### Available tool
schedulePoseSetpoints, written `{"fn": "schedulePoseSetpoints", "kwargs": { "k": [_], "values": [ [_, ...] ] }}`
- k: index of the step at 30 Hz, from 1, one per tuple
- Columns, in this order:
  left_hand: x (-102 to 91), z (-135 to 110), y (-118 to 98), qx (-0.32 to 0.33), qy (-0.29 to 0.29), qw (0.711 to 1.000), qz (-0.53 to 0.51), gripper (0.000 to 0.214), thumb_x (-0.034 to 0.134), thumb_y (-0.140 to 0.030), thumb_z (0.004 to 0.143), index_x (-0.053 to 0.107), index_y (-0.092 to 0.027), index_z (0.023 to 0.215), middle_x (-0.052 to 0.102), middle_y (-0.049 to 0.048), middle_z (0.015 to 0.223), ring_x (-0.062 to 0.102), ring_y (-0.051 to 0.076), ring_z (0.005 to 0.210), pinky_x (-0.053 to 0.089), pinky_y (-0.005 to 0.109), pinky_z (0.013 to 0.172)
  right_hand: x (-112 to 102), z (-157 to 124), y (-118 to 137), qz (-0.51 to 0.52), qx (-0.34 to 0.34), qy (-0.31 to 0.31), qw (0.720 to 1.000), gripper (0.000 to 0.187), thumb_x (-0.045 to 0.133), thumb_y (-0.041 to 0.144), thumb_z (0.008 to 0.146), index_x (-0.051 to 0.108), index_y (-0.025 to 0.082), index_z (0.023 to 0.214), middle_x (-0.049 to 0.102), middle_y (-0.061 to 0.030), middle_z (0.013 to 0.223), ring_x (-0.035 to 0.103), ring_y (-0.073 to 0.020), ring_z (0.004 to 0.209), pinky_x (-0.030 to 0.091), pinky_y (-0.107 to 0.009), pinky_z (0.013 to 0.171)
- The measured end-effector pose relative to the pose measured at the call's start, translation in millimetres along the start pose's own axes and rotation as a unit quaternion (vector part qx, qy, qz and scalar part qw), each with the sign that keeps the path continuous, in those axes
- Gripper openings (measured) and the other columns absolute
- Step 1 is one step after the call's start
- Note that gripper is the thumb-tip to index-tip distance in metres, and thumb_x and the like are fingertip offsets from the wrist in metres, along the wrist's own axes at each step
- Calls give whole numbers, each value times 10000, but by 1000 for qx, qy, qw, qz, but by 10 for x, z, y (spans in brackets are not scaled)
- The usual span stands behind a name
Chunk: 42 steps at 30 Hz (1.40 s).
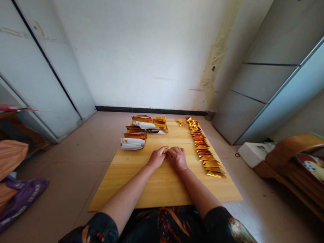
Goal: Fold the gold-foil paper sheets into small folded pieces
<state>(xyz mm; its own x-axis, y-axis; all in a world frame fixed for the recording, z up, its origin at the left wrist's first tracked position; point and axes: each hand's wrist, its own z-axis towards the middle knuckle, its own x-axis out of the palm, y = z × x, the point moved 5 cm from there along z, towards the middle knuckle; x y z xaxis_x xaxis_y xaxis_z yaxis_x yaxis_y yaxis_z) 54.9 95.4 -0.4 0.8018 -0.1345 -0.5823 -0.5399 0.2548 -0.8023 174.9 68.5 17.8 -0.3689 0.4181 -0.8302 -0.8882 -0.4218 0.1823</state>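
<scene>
A person has both bare forearms over a wooden counter. The left hand and right hand meet near the counter's middle, well in from the near edge. The fingers of both are curled inward; whether they grip anything I cannot tell, the hands covering that spot. A row of folded gold pieces follows the right edge, closely packed, bunched at the far right corner and stopping short of the near right corner. Loose gold scraps lie by the far edge, just left of the row. Stacks of gold and white paper occupy the far left corner and part of the left edge.
</scene>
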Motion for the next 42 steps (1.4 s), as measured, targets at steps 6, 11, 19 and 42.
{"fn": "schedulePoseSetpoints", "kwargs": {
  "k": [6, 11, 19, 42],
  "values": [
    [-13, -12, -60, 15, 12, 1000, 6, 564, 443, -12, 762, 553, -223, 1273, 666, 19, 1157, 627, 154, 1014, 454, 255, 948, -21, 4, -6, -6, 14, 4, 1000, 166, 541, 252, 903, 676, 222, 811, 627, -13, 792, 483, -140, 799, 221, -281, 768],
    [-37, -30, -100, 2, 4, 1000, 26, 586, 438, -14, 759, 519, -205, 1307, 716, 30, 940, 645, 153, 842, 476, 255, 832, -23, 0, -2, -7, 17, 6, 1000, 155, 545, 260, 902, 683, 230, 838, 633, -15, 805, 497, -139, 814, 236, -278, 775],
    [-55, 14, 3, -62, -67, 995, -29, 574, 469, -50, 737, 523, -171, 1295, 631, -25, 621, 568, 117, 578, 453, 218, 631, -73, -74, -79, 15, 6, -1, 1000, 185, 556, 279, 881, 639, 221, 1036, 653, -44, 919, 519, -165, 882, 275, -290, 805],
    [-50, 97, -40, -109, -34, 986, -118, 601, 550, -173, 736, 451, -129, 1328, 594, -50, 573, 534, 83, 484, 417, 179, 509, -217, 192, -430, -121, 50, 12, 991, 238, 485, 224, 895, 667, 203, 743, 614, -30, 684, 487, -136, 675, 213, -275, 642]
  ]
}}
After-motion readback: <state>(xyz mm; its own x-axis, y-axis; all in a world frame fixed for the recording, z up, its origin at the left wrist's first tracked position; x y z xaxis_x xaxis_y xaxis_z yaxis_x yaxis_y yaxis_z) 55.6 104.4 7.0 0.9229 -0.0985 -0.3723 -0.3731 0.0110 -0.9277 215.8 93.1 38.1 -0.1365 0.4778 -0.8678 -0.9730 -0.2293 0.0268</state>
